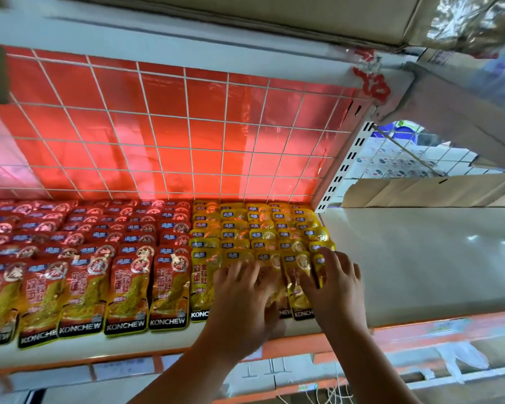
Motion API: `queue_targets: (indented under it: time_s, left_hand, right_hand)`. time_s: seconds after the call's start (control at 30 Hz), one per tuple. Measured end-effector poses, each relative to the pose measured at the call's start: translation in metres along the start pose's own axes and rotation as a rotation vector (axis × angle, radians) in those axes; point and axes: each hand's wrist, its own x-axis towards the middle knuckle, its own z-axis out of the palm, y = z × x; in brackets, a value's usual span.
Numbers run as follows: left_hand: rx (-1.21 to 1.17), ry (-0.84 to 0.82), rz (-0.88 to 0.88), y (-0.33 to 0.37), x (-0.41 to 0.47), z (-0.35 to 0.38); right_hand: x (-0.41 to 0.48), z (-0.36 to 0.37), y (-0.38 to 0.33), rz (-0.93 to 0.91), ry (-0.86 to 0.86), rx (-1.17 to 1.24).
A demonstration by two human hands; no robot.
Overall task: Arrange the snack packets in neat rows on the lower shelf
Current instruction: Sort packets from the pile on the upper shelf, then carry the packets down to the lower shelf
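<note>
Several red snack packets (82,266) marked KONCHEW lie in overlapping rows on the left of the white shelf (420,258). To their right, yellow snack packets (245,228) lie in similar rows up to the shelf's middle. My left hand (242,298) rests flat with spread fingers on the front yellow packets. My right hand (336,284) lies beside it, fingers spread, pressing the rightmost front yellow packets. Both hands cover parts of the front row.
A white wire grid over a red back panel (169,135) stands behind the packets. The upper shelf's edge (158,39) hangs overhead. An orange price strip (420,330) runs along the shelf front. A cardboard box (435,191) sits behind, at the right.
</note>
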Motion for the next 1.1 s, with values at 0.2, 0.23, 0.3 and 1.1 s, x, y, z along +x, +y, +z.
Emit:
queue_targets:
  time_s: [0.2,0.23,0.3,1.1]
  left_hand:
    - [-0.027,0.024,-0.047,-0.046,-0.037,-0.024]
    - [-0.026,0.034,-0.063,-0.056,-0.044,-0.029]
    - [-0.002,0.046,-0.092,-0.072,-0.058,-0.035]
    - [0.073,0.185,-0.091,-0.252,-0.161,-0.108]
  right_hand:
    - [-0.027,0.024,-0.064,-0.186,-0.007,0.065]
    - [-0.032,0.030,-0.076,-0.216,-0.026,0.082]
    - [-0.040,0.041,-0.094,-0.273,-0.062,0.110]
    - [-0.102,0.100,-0.240,-0.347,-0.047,0.094]
